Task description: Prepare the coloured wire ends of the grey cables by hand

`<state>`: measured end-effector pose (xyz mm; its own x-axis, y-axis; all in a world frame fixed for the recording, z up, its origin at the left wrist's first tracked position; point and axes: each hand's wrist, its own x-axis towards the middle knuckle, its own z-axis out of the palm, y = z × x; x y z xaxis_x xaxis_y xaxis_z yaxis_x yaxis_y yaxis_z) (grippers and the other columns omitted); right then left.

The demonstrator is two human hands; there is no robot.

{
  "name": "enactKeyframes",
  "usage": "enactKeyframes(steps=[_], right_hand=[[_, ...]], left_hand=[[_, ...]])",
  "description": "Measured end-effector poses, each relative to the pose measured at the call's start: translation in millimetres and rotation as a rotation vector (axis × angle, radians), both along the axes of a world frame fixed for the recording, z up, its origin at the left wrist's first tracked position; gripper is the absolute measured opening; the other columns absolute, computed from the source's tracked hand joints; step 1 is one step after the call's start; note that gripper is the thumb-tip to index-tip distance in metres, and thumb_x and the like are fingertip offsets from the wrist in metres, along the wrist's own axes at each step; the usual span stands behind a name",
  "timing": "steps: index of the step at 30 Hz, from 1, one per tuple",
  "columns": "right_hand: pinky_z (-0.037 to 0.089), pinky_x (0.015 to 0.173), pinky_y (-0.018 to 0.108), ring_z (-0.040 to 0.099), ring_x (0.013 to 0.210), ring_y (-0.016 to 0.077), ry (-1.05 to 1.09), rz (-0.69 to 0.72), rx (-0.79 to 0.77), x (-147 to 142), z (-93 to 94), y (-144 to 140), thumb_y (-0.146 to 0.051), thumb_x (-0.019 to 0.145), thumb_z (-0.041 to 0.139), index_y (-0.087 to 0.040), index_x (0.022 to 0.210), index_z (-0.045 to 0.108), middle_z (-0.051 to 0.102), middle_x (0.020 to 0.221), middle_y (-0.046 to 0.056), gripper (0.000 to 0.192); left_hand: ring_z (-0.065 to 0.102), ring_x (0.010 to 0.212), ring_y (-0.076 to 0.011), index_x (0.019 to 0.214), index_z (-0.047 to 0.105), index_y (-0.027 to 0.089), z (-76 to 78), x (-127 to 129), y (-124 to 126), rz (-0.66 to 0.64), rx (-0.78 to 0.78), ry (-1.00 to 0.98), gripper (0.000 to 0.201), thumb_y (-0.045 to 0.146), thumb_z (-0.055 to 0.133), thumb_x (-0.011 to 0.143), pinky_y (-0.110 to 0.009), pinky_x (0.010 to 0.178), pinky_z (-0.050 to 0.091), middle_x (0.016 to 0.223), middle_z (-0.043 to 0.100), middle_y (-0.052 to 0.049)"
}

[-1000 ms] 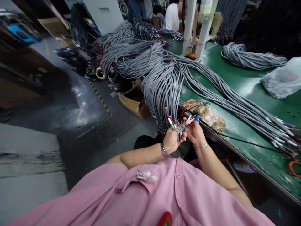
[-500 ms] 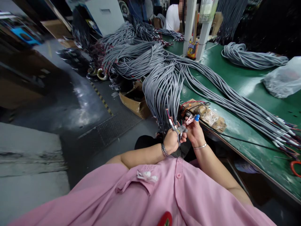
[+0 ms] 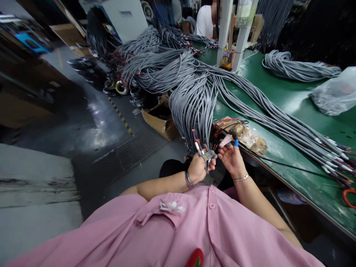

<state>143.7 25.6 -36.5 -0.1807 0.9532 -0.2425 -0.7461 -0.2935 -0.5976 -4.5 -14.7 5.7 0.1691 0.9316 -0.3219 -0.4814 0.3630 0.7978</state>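
Observation:
My left hand (image 3: 197, 166) is closed around a few grey cables (image 3: 198, 148) whose stripped ends stick up, showing white tape and thin coloured wires. A grey covering (image 3: 208, 155) lies over its thumb area. My right hand (image 3: 233, 160) is just right of those ends, palm turned up, fingers loosely curled and thumb apart. It wears a blue finger cover (image 3: 236, 143) on the thumb, and a pale pink piece (image 3: 226, 141), apparently another finger cover, sits at the index finger. Behind the hands, a thick bunch of grey cables (image 3: 191, 100) hangs over the table edge.
More grey cables (image 3: 264, 102) run across the green table (image 3: 292, 100) to the right. Packets in clear wrap (image 3: 250, 139) lie by the near edge. A plastic bag (image 3: 335, 92), orange-handled tool (image 3: 349, 198) and cardboard box (image 3: 161, 122) are around. A person (image 3: 204, 20) sits beyond the posts.
My hands have moved apart: the left slightly left with the cables, the right slightly right. The right thumb and the pink piece, close together before, are now separated.

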Motion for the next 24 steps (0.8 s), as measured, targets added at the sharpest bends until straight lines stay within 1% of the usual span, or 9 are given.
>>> enactKeyframes(steps=[3,6,9,12,13,15,17,19,24], right_hand=[[0.052,0.057,0.024,0.061,0.065,0.0122,-0.059,0.021,0.021,-1,12.9,-1,-0.062,0.075,0.064,-0.022,0.084,0.063,0.069,0.082,0.001,0.041],[0.049,0.053,0.021,0.057,0.061,0.0098,-0.16,-0.031,0.067,-3,24.3,0,-0.05,0.077,0.069,-0.02,0.084,0.065,0.067,0.08,0.0,0.031],[0.045,0.05,0.02,0.054,0.057,0.008,-0.252,-0.147,0.098,-4,25.0,1,-0.043,0.079,0.069,-0.02,0.08,0.065,0.064,0.073,-0.002,0.024],[0.044,0.051,0.02,0.052,0.055,0.007,-0.381,-0.319,0.136,-6,19.3,0,-0.05,0.08,0.065,-0.02,0.079,0.065,0.064,0.072,-0.002,0.029],[0.043,0.051,0.02,0.052,0.055,0.0068,-0.412,-0.35,0.149,-6,17.8,0,-0.052,0.08,0.064,-0.02,0.08,0.065,0.064,0.072,-0.002,0.031],[0.044,0.052,0.02,0.052,0.056,0.0074,-0.386,-0.31,0.148,-8,16.7,0,-0.054,0.08,0.064,-0.021,0.079,0.064,0.064,0.072,-0.002,0.034],[0.044,0.051,0.021,0.052,0.056,0.0088,-0.27,-0.2,0.126,-9,17.5,3,-0.056,0.08,0.063,-0.021,0.079,0.063,0.062,0.07,-0.002,0.035],[0.045,0.051,0.022,0.053,0.056,0.0096,-0.167,-0.132,0.103,-10,18.0,6,-0.054,0.08,0.064,-0.021,0.078,0.062,0.061,0.068,-0.002,0.033],[0.048,0.054,0.021,0.056,0.061,0.0096,-0.088,-0.195,0.051,-12,13.2,15,-0.047,0.076,0.071,-0.02,0.078,0.063,0.064,0.071,-0.002,0.028]], left_hand=[[0.051,0.04,-0.0087,0.074,0.059,0.013,0.9,1,-1,0.0,0.015,0.0,0.033,0.044,0.071,0.07,-0.02,0.037,0.027,0.055,0.06,-0.001],[0.05,0.039,-0.0089,0.072,0.057,0.014,2.1,4,0,-0.004,0.017,-0.005,0.034,0.044,0.071,0.07,-0.021,0.037,0.026,0.053,0.059,-0.001],[0.051,0.041,-0.0084,0.072,0.057,0.014,4.3,7,3,0.002,-0.006,-0.015,0.034,0.045,0.072,0.069,-0.02,0.037,0.025,0.055,0.06,-0.002],[0.053,0.044,-0.0086,0.073,0.059,0.013,6.7,10,7,0.01,-0.023,-0.018,0.036,0.046,0.073,0.068,-0.02,0.037,0.024,0.059,0.062,-0.003],[0.053,0.045,-0.0088,0.074,0.059,0.013,7.3,11,8,0.008,-0.025,-0.02,0.036,0.047,0.073,0.067,-0.02,0.037,0.024,0.06,0.063,-0.003],[0.054,0.046,-0.0093,0.074,0.06,0.013,7.4,12,10,0.003,-0.017,-0.028,0.036,0.046,0.073,0.067,-0.02,0.037,0.024,0.062,0.064,-0.004],[0.054,0.046,-0.0094,0.074,0.06,0.013,6.1,14,11,-0.004,-0.006,-0.034,0.035,0.046,0.073,0.067,-0.02,0.037,0.025,0.061,0.064,-0.004],[0.053,0.045,-0.0091,0.075,0.061,0.013,3.5,15,12,-0.009,0.002,-0.037,0.034,0.044,0.072,0.068,-0.02,0.037,0.025,0.06,0.063,-0.004],[0.05,0.04,-0.0079,0.077,0.061,0.013,-3.6,16,13,-0.008,0.002,-0.018,0.032,0.042,0.07,0.069,-0.02,0.036,0.024,0.057,0.062,-0.002]])
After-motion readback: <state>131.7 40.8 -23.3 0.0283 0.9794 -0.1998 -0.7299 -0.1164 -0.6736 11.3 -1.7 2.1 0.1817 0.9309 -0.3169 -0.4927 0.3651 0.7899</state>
